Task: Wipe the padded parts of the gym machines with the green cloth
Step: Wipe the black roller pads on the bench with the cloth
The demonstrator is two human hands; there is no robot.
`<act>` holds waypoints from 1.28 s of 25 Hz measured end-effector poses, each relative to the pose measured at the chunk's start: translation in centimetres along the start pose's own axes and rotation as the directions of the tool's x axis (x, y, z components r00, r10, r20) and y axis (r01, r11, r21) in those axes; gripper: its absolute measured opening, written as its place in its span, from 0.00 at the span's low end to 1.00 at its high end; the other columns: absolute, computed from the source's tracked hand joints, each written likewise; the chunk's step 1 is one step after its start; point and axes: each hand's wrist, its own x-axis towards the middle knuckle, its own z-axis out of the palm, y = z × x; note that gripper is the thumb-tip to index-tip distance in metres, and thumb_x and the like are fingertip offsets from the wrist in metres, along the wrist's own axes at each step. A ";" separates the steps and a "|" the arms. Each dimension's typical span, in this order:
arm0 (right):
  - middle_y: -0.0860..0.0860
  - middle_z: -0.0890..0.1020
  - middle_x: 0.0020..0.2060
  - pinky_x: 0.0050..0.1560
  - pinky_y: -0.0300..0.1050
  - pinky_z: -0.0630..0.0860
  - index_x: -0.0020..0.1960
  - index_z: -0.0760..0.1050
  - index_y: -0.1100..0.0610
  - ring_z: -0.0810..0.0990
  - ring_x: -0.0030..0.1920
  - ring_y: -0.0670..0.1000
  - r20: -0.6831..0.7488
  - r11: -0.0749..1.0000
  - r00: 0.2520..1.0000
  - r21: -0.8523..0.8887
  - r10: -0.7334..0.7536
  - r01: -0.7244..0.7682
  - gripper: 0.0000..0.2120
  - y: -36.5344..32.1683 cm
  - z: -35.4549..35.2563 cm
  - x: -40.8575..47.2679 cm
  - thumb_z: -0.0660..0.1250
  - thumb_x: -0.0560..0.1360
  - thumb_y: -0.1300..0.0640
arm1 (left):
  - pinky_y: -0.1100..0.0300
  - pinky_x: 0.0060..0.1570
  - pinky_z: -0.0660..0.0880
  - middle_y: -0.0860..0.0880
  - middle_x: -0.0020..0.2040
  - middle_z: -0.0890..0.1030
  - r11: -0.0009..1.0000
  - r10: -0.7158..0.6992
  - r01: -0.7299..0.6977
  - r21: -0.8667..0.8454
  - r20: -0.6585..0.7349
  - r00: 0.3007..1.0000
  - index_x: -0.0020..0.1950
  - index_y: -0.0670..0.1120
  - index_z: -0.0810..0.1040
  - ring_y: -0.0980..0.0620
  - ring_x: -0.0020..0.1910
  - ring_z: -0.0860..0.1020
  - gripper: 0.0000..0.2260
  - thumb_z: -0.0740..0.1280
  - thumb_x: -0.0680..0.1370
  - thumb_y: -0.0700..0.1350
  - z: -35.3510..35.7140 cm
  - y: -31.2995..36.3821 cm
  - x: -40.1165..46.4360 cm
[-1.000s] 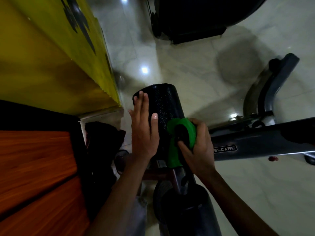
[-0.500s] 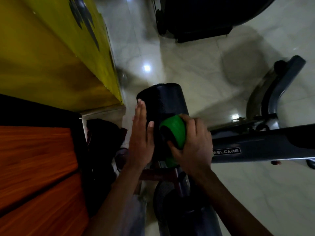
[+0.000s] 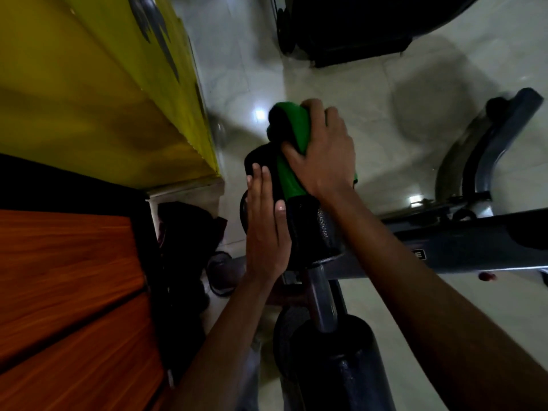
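A black padded roller stands on a grey machine arm in the middle of the view. My right hand grips the green cloth and holds it against the roller's far top end, the cloth draped over the pad. My left hand lies flat with straight fingers against the roller's left side. A second black padded roller sits lower on the same post, close to me.
The grey machine frame runs off to the right, with a curved bar behind it. A yellow wall panel and an orange wooden panel fill the left. A dark bag lies on the pale tiled floor. Another black machine stands beyond.
My right hand has slid the green cloth from the roller's middle up to its far top end. My left hand has stayed flat against the roller's left side.
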 end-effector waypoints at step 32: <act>0.58 0.74 0.52 0.45 0.54 0.74 0.63 0.68 0.57 0.75 0.50 0.60 -0.014 0.999 1.000 -0.035 0.024 -0.024 0.27 0.1 0.0 -0.4 0.64 0.70 0.42 | 0.58 0.75 0.49 0.48 0.79 0.51 0.999 -0.037 0.037 -0.015 -0.003 0.999 0.78 0.45 0.53 0.52 0.78 0.48 0.23 0.49 0.83 0.49 -0.1 -0.3 0.3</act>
